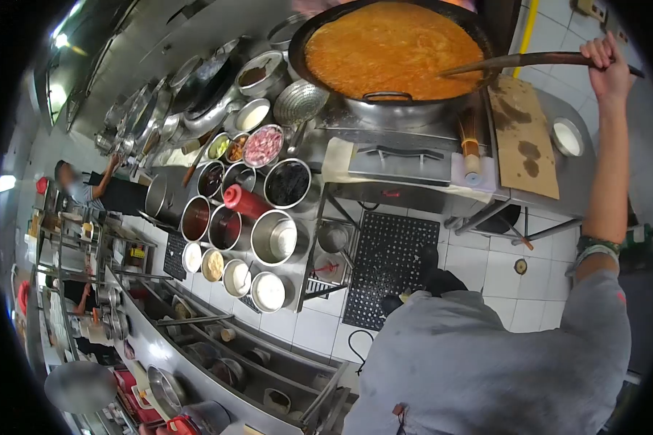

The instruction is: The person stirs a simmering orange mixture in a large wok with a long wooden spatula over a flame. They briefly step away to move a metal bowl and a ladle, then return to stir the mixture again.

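Observation:
My right hand (606, 67) is raised at the upper right, its fingers wrapped round the dark handle of a long wooden paddle (530, 61). The paddle slants left over the rim of a large wok (384, 111), and its far end dips into the orange, bubbling sauce (395, 51) that fills it. I cannot see how much of the paddle is under the surface. Below the wok's right rim, a bamboo brush (469, 145) rests on the counter beside a piece of stained cardboard (522, 138). My left hand is not in view.
Left of the stove stand several metal pots of ingredients, a red squeeze bottle (245, 201) and a perforated ladle (301, 103). A small white bowl (567, 137) sits right of the cardboard. A black rubber mat (392, 254) covers the floor. A co-worker (112, 194) stands far left.

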A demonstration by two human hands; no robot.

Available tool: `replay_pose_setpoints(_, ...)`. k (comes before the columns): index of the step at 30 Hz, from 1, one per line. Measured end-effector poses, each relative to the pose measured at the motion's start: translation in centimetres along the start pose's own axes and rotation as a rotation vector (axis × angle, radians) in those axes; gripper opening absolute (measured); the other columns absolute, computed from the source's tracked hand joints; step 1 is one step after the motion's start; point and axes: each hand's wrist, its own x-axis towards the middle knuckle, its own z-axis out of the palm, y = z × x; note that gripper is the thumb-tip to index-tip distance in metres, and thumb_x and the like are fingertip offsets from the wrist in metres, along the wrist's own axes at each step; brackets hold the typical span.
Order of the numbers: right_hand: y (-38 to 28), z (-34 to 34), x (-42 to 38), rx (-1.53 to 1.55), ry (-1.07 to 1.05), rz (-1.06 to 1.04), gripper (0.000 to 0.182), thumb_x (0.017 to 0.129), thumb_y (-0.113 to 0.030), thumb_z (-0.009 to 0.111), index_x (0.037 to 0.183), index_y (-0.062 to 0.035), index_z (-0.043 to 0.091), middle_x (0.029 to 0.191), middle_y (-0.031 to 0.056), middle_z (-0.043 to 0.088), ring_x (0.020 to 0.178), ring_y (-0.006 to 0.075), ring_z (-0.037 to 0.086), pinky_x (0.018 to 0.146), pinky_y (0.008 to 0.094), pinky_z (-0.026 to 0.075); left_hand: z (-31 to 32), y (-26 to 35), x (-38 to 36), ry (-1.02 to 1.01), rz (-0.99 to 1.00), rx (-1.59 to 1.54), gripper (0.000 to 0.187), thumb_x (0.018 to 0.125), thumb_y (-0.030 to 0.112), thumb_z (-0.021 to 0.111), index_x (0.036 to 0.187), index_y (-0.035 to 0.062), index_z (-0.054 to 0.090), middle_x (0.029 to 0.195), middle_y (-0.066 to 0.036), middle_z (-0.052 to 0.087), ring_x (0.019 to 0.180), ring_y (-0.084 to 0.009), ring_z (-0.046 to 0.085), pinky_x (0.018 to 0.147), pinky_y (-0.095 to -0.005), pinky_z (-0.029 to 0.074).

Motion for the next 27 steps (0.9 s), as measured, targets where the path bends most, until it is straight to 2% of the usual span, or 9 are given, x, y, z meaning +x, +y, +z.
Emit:
replay_pose_setpoints(2, 2.2, -0.9, -0.8, 0.044, 0.002, -0.011, 0.036, 0.101, -0.015, 0.046, 0.068, -0.0121, 0.034, 0.056, -0.0017, 0.028, 0.055, 0.0128, 0.03, 0.068, 0.0334, 0.035, 4.3, 3.6, -1.7, -0.068, -0.072, -0.083, 0.032, 0.097, 0.02, 0.06, 0.12, -0.0026, 0.059, 0.112, -0.019, 0.062, 0.103, -0.0315, 0.062, 0.084, -0.0429, 0.052)
replay_pose_setpoints(4, 4.9, -3.2, -0.9, 0.112, -0.105, 0.002, 0.036, 0.1, -0.017, 0.048, 0.067, -0.011, 0.034, 0.057, -0.0001, 0.029, 0.056, 0.0149, 0.032, 0.069, 0.0363, 0.039, 9.4, 5.5, -4.1, -0.268, -0.227, -0.177, 0.035, 0.095, 0.01, 0.055, 0.128, -0.003, 0.055, 0.127, -0.014, 0.058, 0.112, -0.0255, 0.058, 0.095, -0.034, 0.045)
replay_pose_setpoints(6, 7.5, -2.9, -2.1, 0.133, -0.03, -0.019, 0.037, 0.1, -0.019, 0.046, 0.066, -0.0109, 0.034, 0.055, 0.0, 0.029, 0.055, 0.0147, 0.032, 0.066, 0.0356, 0.038, 14.5, 14.3, -4.1, -0.402, -0.319, -0.469, 0.028, 0.092, 0.003, 0.058, 0.119, -0.0056, 0.058, 0.116, -0.015, 0.06, 0.104, -0.0263, 0.058, 0.092, -0.0352, 0.045)
replay_pose_setpoints(10, 12.8, -1.4, -4.8, 0.127, 0.014, -0.107, 0.039, 0.102, -0.02, 0.04, 0.064, -0.0101, 0.035, 0.052, 0.0009, 0.029, 0.052, 0.0156, 0.031, 0.061, 0.0363, 0.038, 23.2, 25.5, -3.2, -0.696, 0.125, -0.606, 0.031, 0.082, 0.002, 0.067, 0.113, -0.0021, 0.063, 0.111, -0.018, 0.062, 0.102, -0.0317, 0.059, 0.091, -0.038, 0.045)
replay_pose_setpoints(12, 15.1, -0.3, -6.0, 0.107, 0.004, -0.164, 0.041, 0.104, -0.021, 0.036, 0.064, -0.009, 0.035, 0.052, 0.0017, 0.031, 0.051, 0.0163, 0.033, 0.058, 0.0365, 0.038, 26.7, 31.1, -3.1, -0.813, 0.181, -0.681, 0.032, 0.082, 0.003, 0.068, 0.113, 0.0, 0.063, 0.111, -0.017, 0.063, 0.103, -0.0335, 0.059, 0.091, -0.0395, 0.046)
replay_pose_setpoints(19, 23.3, 1.5, -6.7, 0.017, -0.173, -0.285, 0.036, 0.103, -0.013, 0.04, 0.068, -0.0048, 0.043, 0.059, 0.0023, 0.041, 0.054, 0.0144, 0.04, 0.058, 0.0319, 0.04, 36.5, 44.6, -4.4, -0.755, 0.593, -0.759, 0.032, 0.081, 0.015, 0.072, 0.11, 0.0041, 0.064, 0.111, -0.014, 0.06, 0.102, -0.0334, 0.056, 0.087, -0.0429, 0.044)
replay_pose_setpoints(23, 26.5, 3.1, -5.0, -0.231, -0.295, -0.413, 0.024, 0.097, -0.011, 0.053, 0.076, 0.0005, 0.056, 0.064, 0.0049, 0.049, 0.054, 0.0144, 0.048, 0.05, 0.0304, 0.038, 38.6, 46.5, -5.4, -0.769, 0.604, -0.654, 0.025, 0.081, 0.021, 0.072, 0.1, 0.006, 0.066, 0.096, -0.011, 0.061, 0.091, -0.0306, 0.057, 0.081, -0.042, 0.041)
replay_pose_setpoints(25, 28.2, 3.0, -3.3, -0.31, -0.385, -0.484, 0.023, 0.096, -0.009, 0.054, 0.075, -0.0001, 0.056, 0.065, 0.0058, 0.048, 0.055, 0.014, 0.048, 0.051, 0.0308, 0.038, 39.0, 46.5, -5.9, -0.741, 0.602, -0.666, 0.021, 0.081, 0.023, 0.072, 0.093, 0.0068, 0.067, 0.084, -0.008, 0.059, 0.082, -0.0289, 0.055, 0.075, -0.0417, 0.04)
replay_pose_setpoints(27, 29.3, 2.6, -1.6, -0.445, -0.442, -0.553, 0.023, 0.095, -0.009, 0.055, 0.074, -0.0002, 0.056, 0.065, 0.0064, 0.049, 0.055, 0.0136, 0.048, 0.052, 0.0308, 0.038, 38.6, 46.3, -6.3, -0.721, 0.598, -0.661, 0.022, 0.08, 0.023, 0.072, 0.095, 0.0072, 0.067, 0.085, -0.008, 0.059, 0.083, -0.0284, 0.055, 0.075, -0.0411, 0.04)
